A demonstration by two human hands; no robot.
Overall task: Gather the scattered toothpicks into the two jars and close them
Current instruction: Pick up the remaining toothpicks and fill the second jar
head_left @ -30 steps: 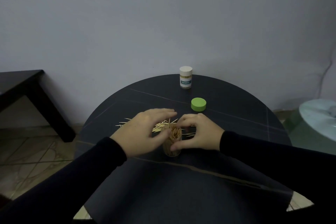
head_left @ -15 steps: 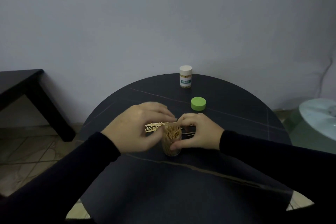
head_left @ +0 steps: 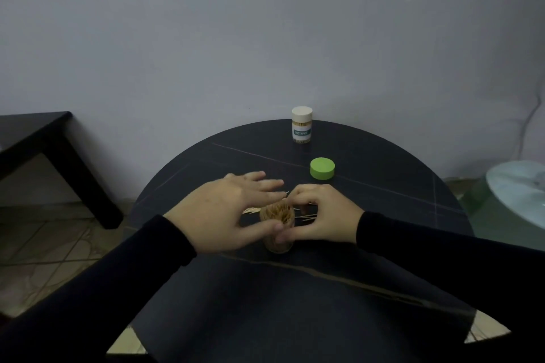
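A: What's hard to see?

B: The open jar (head_left: 277, 228) mid-tabletop; its lower wall hides behind both thumbs. Loose toothpicks (head_left: 306, 216) beside it are mostly covered.

A: The hands?

B: Right hand (head_left: 321, 216) grips the jar. Left hand (head_left: 228, 212) is flat-fingered, empty; half a second ago it pinched a bundle.

A: Elsewhere?

B: Green lid (head_left: 322, 168) and capped jar (head_left: 301, 124) toward the far edge.

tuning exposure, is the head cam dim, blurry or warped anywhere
Head view: dim and flat overall; left hand fingertips smeared by motion; open jar soft; table rim bowed by the wide lens; green lid and capped jar reasonably sharp.
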